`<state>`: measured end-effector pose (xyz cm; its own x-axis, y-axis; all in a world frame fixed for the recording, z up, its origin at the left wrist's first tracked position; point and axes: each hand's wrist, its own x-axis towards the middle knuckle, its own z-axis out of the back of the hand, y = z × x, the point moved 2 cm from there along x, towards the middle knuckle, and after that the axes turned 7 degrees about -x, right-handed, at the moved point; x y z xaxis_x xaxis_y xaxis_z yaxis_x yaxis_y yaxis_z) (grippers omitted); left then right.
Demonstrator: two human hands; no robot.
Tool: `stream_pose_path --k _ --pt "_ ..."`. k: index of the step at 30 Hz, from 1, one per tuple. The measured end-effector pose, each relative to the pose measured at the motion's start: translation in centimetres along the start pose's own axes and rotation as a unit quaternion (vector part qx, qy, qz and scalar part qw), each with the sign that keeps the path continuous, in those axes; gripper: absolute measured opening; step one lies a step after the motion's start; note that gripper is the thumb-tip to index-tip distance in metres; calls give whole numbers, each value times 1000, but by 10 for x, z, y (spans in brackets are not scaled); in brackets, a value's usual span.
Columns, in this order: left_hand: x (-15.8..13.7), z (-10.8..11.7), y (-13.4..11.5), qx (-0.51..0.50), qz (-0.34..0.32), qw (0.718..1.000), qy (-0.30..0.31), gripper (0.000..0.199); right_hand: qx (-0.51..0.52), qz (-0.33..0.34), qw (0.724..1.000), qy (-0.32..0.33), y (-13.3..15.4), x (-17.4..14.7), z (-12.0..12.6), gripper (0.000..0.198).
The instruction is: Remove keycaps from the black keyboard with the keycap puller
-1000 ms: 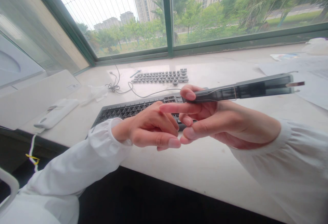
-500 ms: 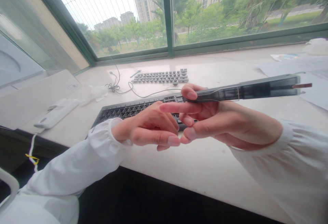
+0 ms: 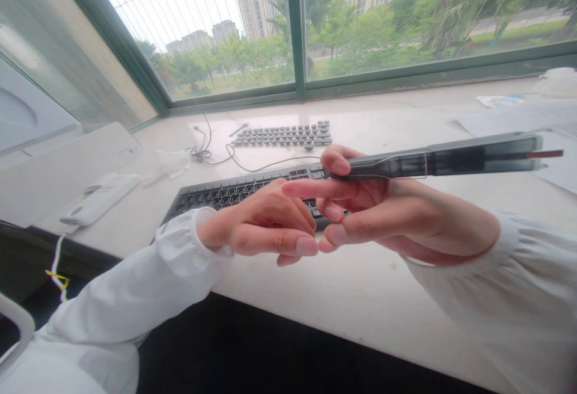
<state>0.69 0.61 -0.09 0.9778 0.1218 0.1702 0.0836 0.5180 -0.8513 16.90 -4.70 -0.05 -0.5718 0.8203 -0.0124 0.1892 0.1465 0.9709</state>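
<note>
My right hand is closed on a long, dark, see-through keyboard cleaning tool with a thin wire loop along its side. A narrow reddish-brown strip sticks out of the tool's right end. My left hand has its fingers curled and its thumb pressed along them; whatever lies inside the curl is hidden. The fingertips of both hands meet or nearly meet. Below and behind them lies a black keyboard with bare key sockets, its middle and right part covered by the hands.
Loose black keycaps stand in rows toward the window. A black cable is coiled to their left. A white power strip and crumpled clear plastic lie at left, paper sheets at right. The table edge runs along the front.
The tool has shifted slightly right and down at its far end, with my right hand moving a little along. My left hand stays nearly still.
</note>
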Motion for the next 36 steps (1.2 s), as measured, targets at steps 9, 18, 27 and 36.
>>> stream_pose_path --k 9,18,27,36 --pt "1 1 1 -25 4 1000 1 46 -17 27 999 7 2 2 -1 34" --pt "0 0 2 -30 -7 1000 -5 45 -9 19 1000 18 2 2 -2 31" --pt "-2 0 6 -34 -14 999 -17 46 1 20 999 26 1 2 -1 32" --pt "-4 1 6 -34 3 999 -9 47 -28 40 998 31 1 2 0 32"
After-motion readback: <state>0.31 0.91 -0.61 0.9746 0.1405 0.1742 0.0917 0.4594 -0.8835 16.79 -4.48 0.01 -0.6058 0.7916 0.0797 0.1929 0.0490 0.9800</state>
